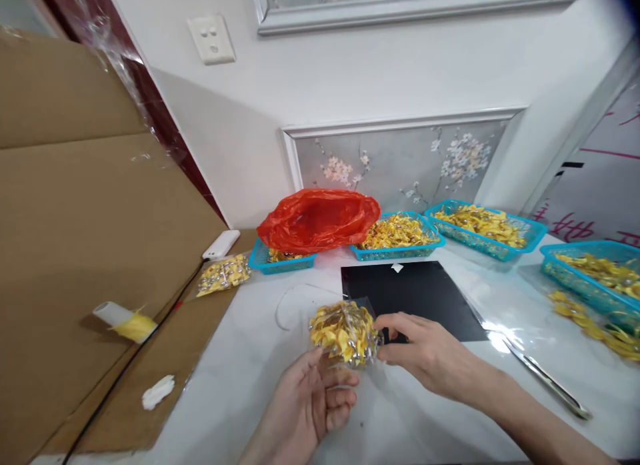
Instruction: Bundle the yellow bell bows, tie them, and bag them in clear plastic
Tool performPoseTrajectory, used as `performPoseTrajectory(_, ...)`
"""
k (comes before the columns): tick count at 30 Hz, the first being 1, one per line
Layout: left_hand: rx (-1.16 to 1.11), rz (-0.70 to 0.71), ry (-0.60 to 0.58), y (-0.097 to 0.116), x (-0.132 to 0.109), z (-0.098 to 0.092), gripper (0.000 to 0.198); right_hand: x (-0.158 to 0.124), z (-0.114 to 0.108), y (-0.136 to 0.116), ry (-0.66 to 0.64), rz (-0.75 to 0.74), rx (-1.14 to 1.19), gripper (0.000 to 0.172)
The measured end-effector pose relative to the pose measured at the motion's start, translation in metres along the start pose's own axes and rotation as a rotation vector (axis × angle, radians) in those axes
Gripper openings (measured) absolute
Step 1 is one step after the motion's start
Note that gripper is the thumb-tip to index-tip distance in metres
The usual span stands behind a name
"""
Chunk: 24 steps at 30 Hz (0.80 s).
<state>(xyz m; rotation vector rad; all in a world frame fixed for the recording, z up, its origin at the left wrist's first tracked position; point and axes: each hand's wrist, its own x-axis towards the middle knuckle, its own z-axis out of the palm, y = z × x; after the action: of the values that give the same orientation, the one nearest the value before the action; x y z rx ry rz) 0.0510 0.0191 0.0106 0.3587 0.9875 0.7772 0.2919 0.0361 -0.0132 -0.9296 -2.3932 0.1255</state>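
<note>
Both hands meet low in the view over the white surface (240,365). The left hand (305,405) lies palm up, its fingers (340,398) curled loosely under a small clear packet of yellow pieces (344,333), cradling it from below. The right hand (425,351) reaches in from 3 o'clock, its fingers (387,323) pinched on the packet's right edge. The packet sits just off the near left corner of a black mat (415,295), which lies at 12 o'clock from the hands.

Beyond the mat, a row of blue baskets (400,251) heaped with yellow pieces runs from 12 toward 3 o'clock, and a red plastic bag (320,218) drapes over the leftmost one. A second filled packet (223,275) rests at 10 o'clock on the cardboard sheet (90,251), near a white oblong object (221,243). A long metal tool (543,378) lies on the surface at 3 o'clock, just beyond the right forearm.
</note>
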Motion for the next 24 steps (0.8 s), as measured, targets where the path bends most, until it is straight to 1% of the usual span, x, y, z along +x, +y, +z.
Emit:
performPoseTrajectory(4,0.080,0.117,0.086,0.000,-0.002,-0.014,0.022,0.002,-0.002,0.009,0.041,0.059,0.112,0.029)
performPoseTrajectory(6,0.101,0.167,0.125,-0.001,-0.003,-0.020,0.019,0.003,-0.004,0.007,0.033,0.058,0.126,0.026)
performPoseTrajectory(8,0.118,0.186,0.145,-0.003,-0.002,-0.022,0.019,0.003,-0.001,-0.002,-0.017,0.035,0.135,0.024)
performPoseTrajectory(9,0.125,0.188,0.150,-0.004,-0.001,-0.023,0.019,0.002,0.003,-0.007,-0.058,0.014,0.118,0.027)
performPoseTrajectory(11,0.141,0.181,0.156,-0.005,0.001,-0.024,0.019,0.001,0.015,-0.018,-0.127,-0.025,0.021,0.038)
performPoseTrajectory(12,0.152,0.175,0.159,-0.004,0.002,-0.025,0.020,0.000,0.021,-0.022,-0.129,-0.038,-0.043,0.039)
performPoseTrajectory(13,0.166,0.173,0.163,-0.003,0.001,-0.026,0.021,-0.001,0.027,-0.025,-0.102,-0.048,-0.100,0.034)
performPoseTrajectory(15,0.202,0.193,0.170,0.000,-0.001,-0.028,0.022,-0.002,0.036,-0.027,0.001,-0.057,-0.147,0.021)
performPoseTrajectory(18,0.244,0.283,0.176,0.009,-0.005,-0.028,0.021,-0.002,0.036,-0.023,0.138,-0.050,-0.103,0.027)
performPoseTrajectory(21,0.216,0.358,0.161,0.020,-0.004,-0.023,0.025,0.004,0.023,-0.016,0.245,0.010,-0.019,0.030)
performPoseTrajectory(24,0.111,0.381,0.120,0.034,-0.003,-0.008,0.028,0.016,0.000,-0.008,0.333,0.059,0.078,0.023)
